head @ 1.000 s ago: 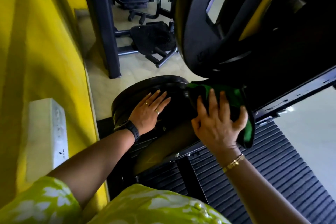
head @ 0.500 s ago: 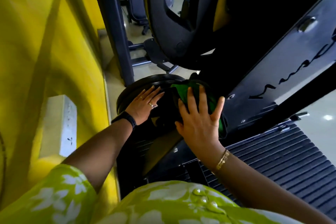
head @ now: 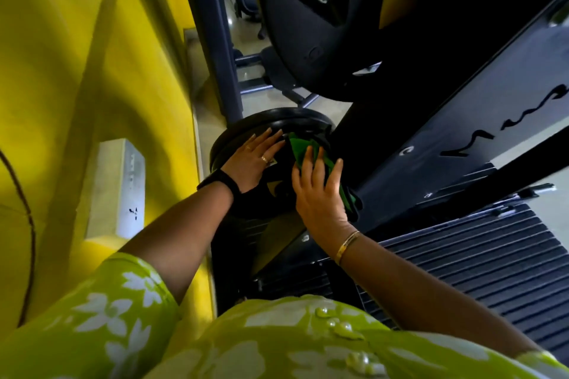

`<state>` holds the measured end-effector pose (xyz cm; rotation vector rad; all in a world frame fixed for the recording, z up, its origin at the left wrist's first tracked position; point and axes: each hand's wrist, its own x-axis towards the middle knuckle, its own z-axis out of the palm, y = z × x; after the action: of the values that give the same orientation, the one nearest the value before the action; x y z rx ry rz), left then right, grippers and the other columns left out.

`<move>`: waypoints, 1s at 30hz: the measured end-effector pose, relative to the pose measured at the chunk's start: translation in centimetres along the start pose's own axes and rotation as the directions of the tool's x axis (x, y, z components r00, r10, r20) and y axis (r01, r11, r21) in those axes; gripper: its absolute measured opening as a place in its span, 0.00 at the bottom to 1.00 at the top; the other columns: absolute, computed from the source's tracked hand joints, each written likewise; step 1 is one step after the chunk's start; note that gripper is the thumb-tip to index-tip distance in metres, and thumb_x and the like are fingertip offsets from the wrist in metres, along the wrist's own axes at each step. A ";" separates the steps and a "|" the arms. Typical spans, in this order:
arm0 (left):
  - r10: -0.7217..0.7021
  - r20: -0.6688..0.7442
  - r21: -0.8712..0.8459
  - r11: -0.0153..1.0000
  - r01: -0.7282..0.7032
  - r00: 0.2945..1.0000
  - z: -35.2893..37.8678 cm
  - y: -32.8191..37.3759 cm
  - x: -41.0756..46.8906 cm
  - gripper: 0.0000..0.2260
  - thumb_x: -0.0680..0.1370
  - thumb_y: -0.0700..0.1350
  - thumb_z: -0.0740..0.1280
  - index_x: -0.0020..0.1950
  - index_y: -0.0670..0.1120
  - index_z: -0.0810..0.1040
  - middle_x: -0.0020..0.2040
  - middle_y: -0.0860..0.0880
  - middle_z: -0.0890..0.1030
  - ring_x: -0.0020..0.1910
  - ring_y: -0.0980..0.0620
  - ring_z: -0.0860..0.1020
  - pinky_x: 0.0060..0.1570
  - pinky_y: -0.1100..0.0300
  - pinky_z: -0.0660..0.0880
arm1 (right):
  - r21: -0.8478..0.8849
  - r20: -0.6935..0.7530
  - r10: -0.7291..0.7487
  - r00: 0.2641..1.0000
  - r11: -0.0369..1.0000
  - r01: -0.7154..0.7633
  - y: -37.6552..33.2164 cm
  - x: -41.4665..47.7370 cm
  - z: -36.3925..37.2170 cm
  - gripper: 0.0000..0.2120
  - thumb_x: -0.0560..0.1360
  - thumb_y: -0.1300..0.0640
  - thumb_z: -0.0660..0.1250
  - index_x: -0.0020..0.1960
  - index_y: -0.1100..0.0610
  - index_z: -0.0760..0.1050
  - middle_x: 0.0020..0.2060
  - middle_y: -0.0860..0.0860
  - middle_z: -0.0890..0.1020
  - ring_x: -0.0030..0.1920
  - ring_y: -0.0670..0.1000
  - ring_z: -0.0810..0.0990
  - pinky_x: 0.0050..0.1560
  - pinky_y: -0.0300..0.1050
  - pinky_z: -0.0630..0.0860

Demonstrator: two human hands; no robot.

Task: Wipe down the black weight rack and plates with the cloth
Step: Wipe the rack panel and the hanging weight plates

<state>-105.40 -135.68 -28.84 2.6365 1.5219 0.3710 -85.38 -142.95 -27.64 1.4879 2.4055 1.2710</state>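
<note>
Nearest the camera, a ribbed mat [head: 477, 261] lies under the right forearm. Beyond it, the right hand [head: 320, 191] lies flat, fingers straight and slightly spread, pressing the green cloth [head: 298, 144] against the face of the lower plate [head: 277, 120]. The cloth sits between palm and plate, with one end trailing down beside the rack beam [head: 455, 132]. The left hand [head: 252, 160] rests just beside it on the same plate, fingers straight and close together, holding nothing; it appears to steady the plate.

Step in hand: wiping the face of the lower plate, judged to be part-way through the task. The next move calls for sweeping the cloth across the rest of the face and rim under flat pressure, then shifting to the beam.

Obstructions: the beam crowds the right hand. The upper plate [head: 295, 40] overhangs the work area. A dark post [head: 215, 49] and the yellow wall [head: 77, 71] with its white box [head: 123, 181] close in the left side.
</note>
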 end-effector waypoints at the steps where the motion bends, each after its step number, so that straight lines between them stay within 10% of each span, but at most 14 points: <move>1: 0.005 -0.004 0.000 1.000 -0.005 1.000 0.1 0.0 0.0 0.29 0.79 0.39 0.65 0.78 0.45 0.56 0.78 0.45 0.57 0.76 0.47 0.50 0.74 0.47 0.50 | -0.007 0.003 -0.010 1.000 1.000 0.010 -0.2 -0.1 0.1 0.28 0.77 0.46 0.58 0.73 0.59 0.65 0.72 0.64 0.65 0.69 0.64 0.67 0.66 0.78 0.46; 11: 0.029 0.017 -0.038 0.999 -0.029 0.999 -0.1 -0.4 -0.4 0.28 0.78 0.46 0.58 0.78 0.48 0.55 0.79 0.45 0.56 0.77 0.46 0.51 0.75 0.47 0.52 | 0.059 -0.003 -0.036 0.999 0.998 0.036 -3.5 -0.9 1.6 0.24 0.79 0.56 0.46 0.72 0.58 0.66 0.71 0.66 0.64 0.68 0.65 0.67 0.67 0.78 0.47; 23: 0.079 0.011 0.000 0.997 -0.079 0.997 -0.1 -1.1 0.1 0.26 0.79 0.45 0.51 0.78 0.46 0.58 0.78 0.44 0.58 0.78 0.44 0.55 0.74 0.52 0.49 | 0.070 0.119 -0.294 0.948 0.955 0.287 -7.7 -2.4 3.2 0.25 0.78 0.43 0.59 0.73 0.50 0.67 0.71 0.60 0.69 0.69 0.61 0.71 0.62 0.81 0.40; 30: 0.250 -0.226 0.170 0.962 -0.214 0.942 2.6 -3.4 -1.4 0.23 0.80 0.44 0.59 0.74 0.45 0.62 0.72 0.41 0.70 0.72 0.45 0.65 0.71 0.52 0.59 | 0.123 0.146 -0.319 0.937 0.945 0.303 -9.4 -2.7 4.3 0.22 0.77 0.45 0.60 0.69 0.50 0.72 0.68 0.61 0.72 0.67 0.62 0.73 0.63 0.80 0.44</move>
<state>-108.31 -135.06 -32.23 2.9921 1.3411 0.6505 -88.96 -144.30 -37.59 1.1176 2.4966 0.9379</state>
